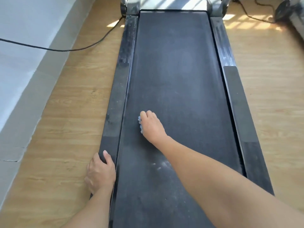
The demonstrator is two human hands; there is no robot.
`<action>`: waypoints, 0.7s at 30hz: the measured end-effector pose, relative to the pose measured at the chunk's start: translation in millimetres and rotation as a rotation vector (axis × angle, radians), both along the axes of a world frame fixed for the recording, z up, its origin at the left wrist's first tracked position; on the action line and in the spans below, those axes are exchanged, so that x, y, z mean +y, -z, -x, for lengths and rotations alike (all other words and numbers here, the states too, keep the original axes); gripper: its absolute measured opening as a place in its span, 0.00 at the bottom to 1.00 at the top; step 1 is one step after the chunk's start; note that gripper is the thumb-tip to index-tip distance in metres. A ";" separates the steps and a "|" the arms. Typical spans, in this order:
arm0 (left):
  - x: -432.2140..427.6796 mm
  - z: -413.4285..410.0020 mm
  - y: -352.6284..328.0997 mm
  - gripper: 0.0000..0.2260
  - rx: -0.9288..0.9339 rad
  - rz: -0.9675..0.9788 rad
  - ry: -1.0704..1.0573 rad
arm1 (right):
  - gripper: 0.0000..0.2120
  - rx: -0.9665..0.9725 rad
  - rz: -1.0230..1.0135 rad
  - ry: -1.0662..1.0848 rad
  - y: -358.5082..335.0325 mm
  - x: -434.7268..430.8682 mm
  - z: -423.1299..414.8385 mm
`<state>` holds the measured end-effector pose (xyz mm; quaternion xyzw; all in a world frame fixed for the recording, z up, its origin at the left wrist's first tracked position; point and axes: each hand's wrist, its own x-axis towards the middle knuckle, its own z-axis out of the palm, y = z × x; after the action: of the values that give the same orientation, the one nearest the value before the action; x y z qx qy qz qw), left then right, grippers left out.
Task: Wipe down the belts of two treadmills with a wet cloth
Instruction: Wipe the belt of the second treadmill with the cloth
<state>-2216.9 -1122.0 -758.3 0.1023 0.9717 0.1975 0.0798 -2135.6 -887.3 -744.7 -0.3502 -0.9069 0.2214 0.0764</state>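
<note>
Wiping is under way on the first dark-grey rubber treadmill belt [177, 71]. The right hand [151, 124], fingers curled round a bunched pale-blue cloth [139, 123], presses it near the belt's left edge. The left hand [100, 173] grips the black side rail [115, 104]. Dust shows across most of the belt, so progress is judged early. The second treadmill [294, 10] is barely in view.

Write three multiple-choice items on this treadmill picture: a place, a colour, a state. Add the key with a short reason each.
1. The cloth lies on the belt near: A its left edge; B its right edge; C its far end.
2. The cloth is: A red; B light blue; C black.
3. The left hand: A hangs idle; B grips the left side rail; C lies flat on the belt.
Key: 1 A, the right hand holds it close to the left side rail; 2 B, pale blue shows past the fingers; 3 B, its thumb curls over the rail's top.
</note>
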 end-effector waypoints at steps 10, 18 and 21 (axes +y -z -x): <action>11.6 -5.4 2.9 0.21 0.028 -0.026 0.048 | 0.09 -0.163 -0.083 0.583 -6.0 104.1 -283.9; 2.4 -3.8 5.7 0.21 0.054 -0.023 0.057 | 0.09 -0.041 -0.026 0.555 4.1 30.9 -144.0; -0.9 -2.9 7.6 0.21 0.066 0.020 0.063 | 0.11 -0.063 0.012 0.275 -1.8 -19.1 -23.9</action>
<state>-2214.0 -1122.9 -765.9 0.1385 0.9720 0.1817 0.0550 -2111.7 -906.4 -742.9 -0.4785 -0.8509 0.2034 0.0754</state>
